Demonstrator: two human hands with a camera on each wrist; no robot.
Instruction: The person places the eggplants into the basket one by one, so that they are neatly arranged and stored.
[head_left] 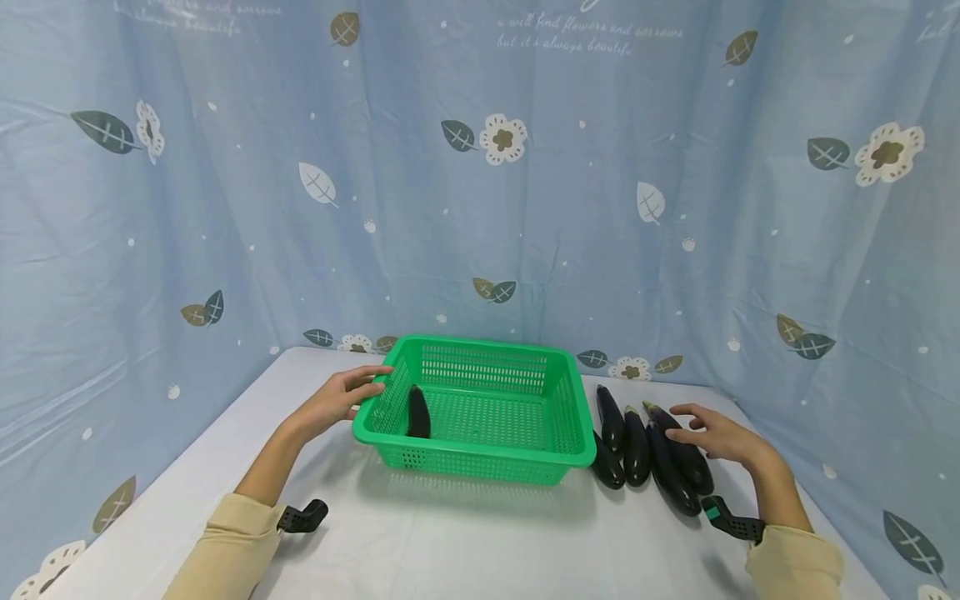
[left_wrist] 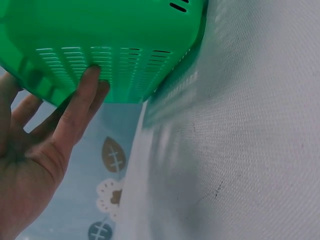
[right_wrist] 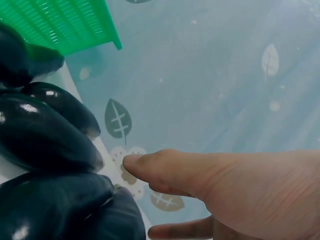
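Observation:
My left hand (head_left: 339,397) is at the left end of a green perforated plastic basket (head_left: 480,457); its fingers reach over the rim. In the left wrist view two fairly straight fingers (left_wrist: 82,100) lie against the outer slotted wall. Inside the basket, near its left end, lies one dark eggplant (head_left: 418,413). My right hand (head_left: 716,435) hovers over the rightmost of several glossy eggplants (head_left: 672,471), thumb and fingers spread apart. In the right wrist view its thumb (right_wrist: 160,167) points toward the eggplants (right_wrist: 45,132), with a gap beside them and nothing gripped.
The pile of eggplants lies close against the basket's right end, one partly behind its rim (head_left: 607,467). A white table (head_left: 450,542) carries everything. A blue curtain (head_left: 480,208) with leaves and flowers hangs at the back and both sides.

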